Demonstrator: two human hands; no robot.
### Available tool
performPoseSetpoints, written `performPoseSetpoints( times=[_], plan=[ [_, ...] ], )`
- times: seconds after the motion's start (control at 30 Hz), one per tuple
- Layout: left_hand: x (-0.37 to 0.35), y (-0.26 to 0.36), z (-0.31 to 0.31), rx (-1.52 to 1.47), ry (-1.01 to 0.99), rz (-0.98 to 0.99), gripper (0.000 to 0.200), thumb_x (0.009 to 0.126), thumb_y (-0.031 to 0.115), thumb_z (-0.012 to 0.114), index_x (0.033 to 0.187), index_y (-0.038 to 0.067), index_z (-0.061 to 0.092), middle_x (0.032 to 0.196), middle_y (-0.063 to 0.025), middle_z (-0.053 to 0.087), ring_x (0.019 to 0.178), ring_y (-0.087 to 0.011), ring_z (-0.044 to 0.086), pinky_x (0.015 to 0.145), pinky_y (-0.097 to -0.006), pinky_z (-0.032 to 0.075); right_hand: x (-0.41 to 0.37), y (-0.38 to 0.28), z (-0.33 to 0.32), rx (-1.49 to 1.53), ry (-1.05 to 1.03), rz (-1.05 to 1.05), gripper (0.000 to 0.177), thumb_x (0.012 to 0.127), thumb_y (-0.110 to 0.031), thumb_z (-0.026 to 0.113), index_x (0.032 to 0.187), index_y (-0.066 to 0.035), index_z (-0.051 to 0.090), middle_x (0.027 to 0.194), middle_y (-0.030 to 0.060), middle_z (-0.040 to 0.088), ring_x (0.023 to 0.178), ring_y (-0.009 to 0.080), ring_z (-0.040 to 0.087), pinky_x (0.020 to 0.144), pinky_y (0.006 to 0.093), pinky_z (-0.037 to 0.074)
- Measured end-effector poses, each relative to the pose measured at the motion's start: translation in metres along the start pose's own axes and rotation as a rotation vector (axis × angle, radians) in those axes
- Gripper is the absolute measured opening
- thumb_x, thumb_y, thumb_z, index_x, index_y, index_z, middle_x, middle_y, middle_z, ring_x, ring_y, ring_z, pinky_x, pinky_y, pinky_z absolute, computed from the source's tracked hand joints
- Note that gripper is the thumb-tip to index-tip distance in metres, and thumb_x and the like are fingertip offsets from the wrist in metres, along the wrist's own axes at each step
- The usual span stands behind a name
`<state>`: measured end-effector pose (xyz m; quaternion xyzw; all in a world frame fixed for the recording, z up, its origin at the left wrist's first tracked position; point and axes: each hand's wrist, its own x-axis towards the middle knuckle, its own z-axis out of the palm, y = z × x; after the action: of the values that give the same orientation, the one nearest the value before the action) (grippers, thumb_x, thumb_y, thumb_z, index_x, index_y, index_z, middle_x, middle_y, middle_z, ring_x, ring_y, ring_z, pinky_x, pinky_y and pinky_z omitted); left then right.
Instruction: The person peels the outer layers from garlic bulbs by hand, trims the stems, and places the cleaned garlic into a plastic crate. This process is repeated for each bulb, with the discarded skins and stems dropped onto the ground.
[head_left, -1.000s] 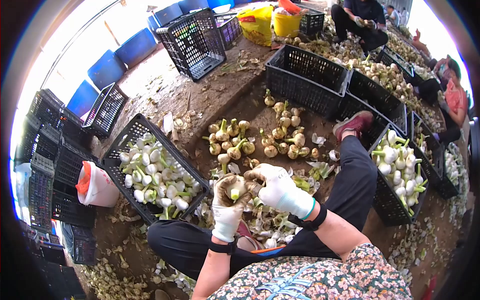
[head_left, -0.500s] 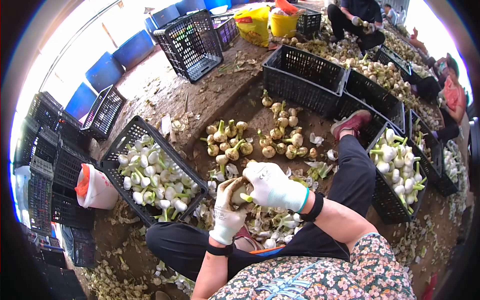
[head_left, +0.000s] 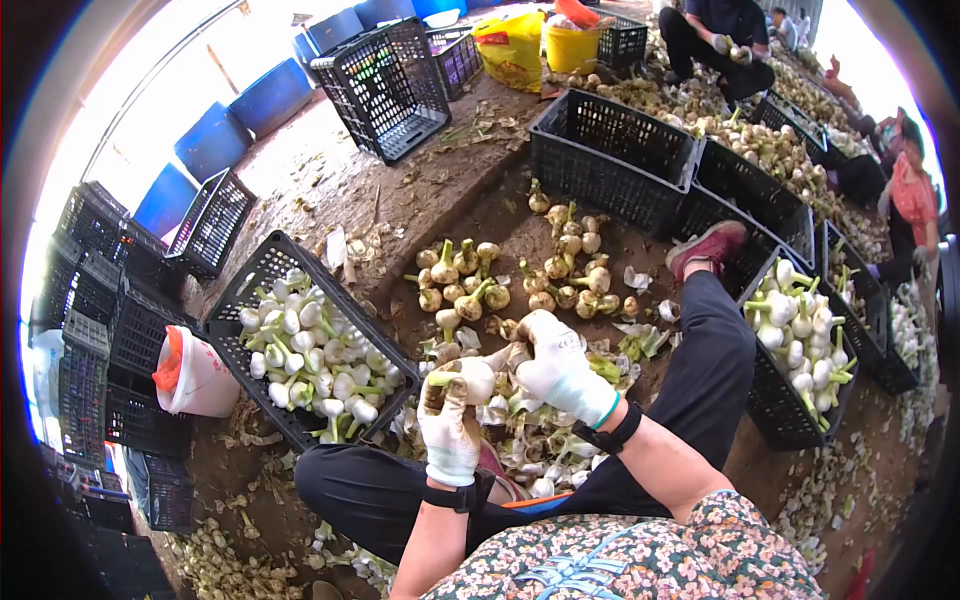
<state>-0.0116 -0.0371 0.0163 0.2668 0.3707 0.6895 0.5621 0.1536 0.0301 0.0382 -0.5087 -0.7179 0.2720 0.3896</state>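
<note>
My left hand, in a dirty white glove, grips a garlic bulb that looks clean and white, green stem pointing left. My right hand, also gloved, pinches a strip of papery skin at the bulb's right side. Both hands hover over a heap of garlic peelings between my legs. Unpeeled, soil-stained garlic bulbs lie on the ground just beyond my hands. A black crate of peeled white bulbs stands to my left.
A second black crate of peeled garlic sits by my right leg. Empty black crates stand beyond the pile, stacked ones at far left. A white bucket stands left. Other people sit working at the top right among long garlic heaps.
The bulb has turned in my left hand so its stem now points left. My right hand has slid from covering the bulb to its right side, pulling skin away.
</note>
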Motion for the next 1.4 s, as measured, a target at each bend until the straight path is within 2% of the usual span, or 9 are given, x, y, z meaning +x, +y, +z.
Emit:
performPoseSetpoints(
  times=[0.3,0.43,0.47,0.57,0.67,0.8,0.83,1.0,1.4],
  plan=[
    [0.012,0.003,-0.010,-0.575,-0.064,-0.168,0.031,0.097,0.028,0.059,0.120,0.007,0.061,0.123,-0.0149,0.063,0.116,-0.0297,0.060,0.102,-0.0475,0.048,-0.032,0.086,0.023,-0.298,-0.016,0.100,0.016,0.078,-0.013,0.062,0.090,-0.003,0.064,0.089,0.0201,0.063,0.084,0.0394,0.061,0.076,0.0449,0.050],
    [0.029,0.002,-0.028,-0.487,0.211,-0.165,0.026,0.097,0.031,0.058,0.107,0.008,0.063,0.110,-0.0144,0.066,0.104,-0.0310,0.063,0.095,-0.0497,0.054,-0.048,0.106,0.027,-0.272,-0.832,0.238,0.020,0.076,-0.020,0.059,0.076,-0.005,0.072,0.091,0.0230,0.069,0.083,0.0413,0.065,0.078,0.0468,0.053],
    [0.056,0.015,-0.056,-0.624,0.486,-0.276,0.025,0.097,0.030,0.058,0.105,0.006,0.061,0.104,-0.0142,0.066,0.099,-0.0325,0.064,0.092,-0.0501,0.056,-0.048,0.126,0.041,-0.362,-0.815,0.221,0.021,0.077,-0.018,0.058,0.084,-0.003,0.071,0.093,0.0242,0.068,0.086,0.0416,0.065,0.079,0.0470,0.052],
    [0.098,0.085,-0.073,-0.622,0.143,0.064,0.044,0.098,0.036,0.057,0.121,-0.001,0.055,0.113,-0.0203,0.065,0.105,-0.0330,0.064,0.095,-0.0491,0.055,-0.017,0.156,0.079,-0.322,-0.468,0.404,0.037,0.079,-0.013,0.055,0.112,0.002,0.062,0.100,0.0270,0.067,0.094,0.0426,0.063,0.085,0.0475,0.050],
    [0.117,0.115,-0.076,-0.479,0.154,0.198,0.051,0.098,0.044,0.052,0.123,0.000,0.056,0.120,-0.0191,0.064,0.109,-0.0319,0.063,0.097,-0.0466,0.053,0.024,0.194,0.131,-0.209,-0.200,0.409,0.056,0.080,-0.021,0.066,0.131,-0.002,0.053,0.111,0.0249,0.065,0.106,0.0398,0.061,0.091,0.0458,0.048],
    [0.097,0.026,-0.108,-0.444,0.193,-0.068,0.029,0.097,0.030,0.057,0.118,0.010,0.059,0.104,-0.0055,0.065,0.099,-0.0227,0.062,0.091,-0.0366,0.052,0.061,0.217,0.171,-0.167,-0.273,0.500,0.032,0.078,-0.027,0.073,0.098,-0.002,0.070,0.094,0.0220,0.070,0.085,0.0352,0.068,0.076,0.0437,0.054],
    [0.085,0.017,-0.071,0.020,0.434,-0.127,0.030,0.095,0.017,0.062,0.124,0.010,0.056,0.114,-0.0085,0.064,0.100,-0.0202,0.064,0.087,-0.0367,0.055,0.054,0.247,0.192,0.217,-0.178,0.662,0.024,0.083,-0.021,0.070,0.099,-0.003,0.070,0.090,0.0156,0.073,0.075,0.0261,0.070,0.067,0.0380,0.054],
    [0.067,-0.043,-0.053,0.220,0.034,-0.293,0.069,0.096,0.008,0.060,0.154,0.013,0.023,0.141,-0.0079,0.047,0.127,-0.0210,0.049,0.100,-0.0395,0.048,0.050,0.107,0.082,0.911,-0.292,0.590,0.023,0.091,-0.012,0.064,0.111,-0.002,0.068,0.096,0.0043,0.071,0.083,0.0128,0.066,0.075,0.0287,0.054],
    [0.029,-0.022,-0.003,0.299,-0.079,0.083,0.058,0.078,-0.013,0.072,0.127,0.007,0.048,0.120,-0.0073,0.062,0.108,-0.0173,0.062,0.094,-0.0331,0.053,0.001,-0.006,0.040,1.187,-0.141,0.518,0.031,0.092,-0.010,0.067,0.119,0.003,0.062,0.107,0.0081,0.069,0.092,0.0138,0.066,0.084,0.0271,0.054]
  ],
)
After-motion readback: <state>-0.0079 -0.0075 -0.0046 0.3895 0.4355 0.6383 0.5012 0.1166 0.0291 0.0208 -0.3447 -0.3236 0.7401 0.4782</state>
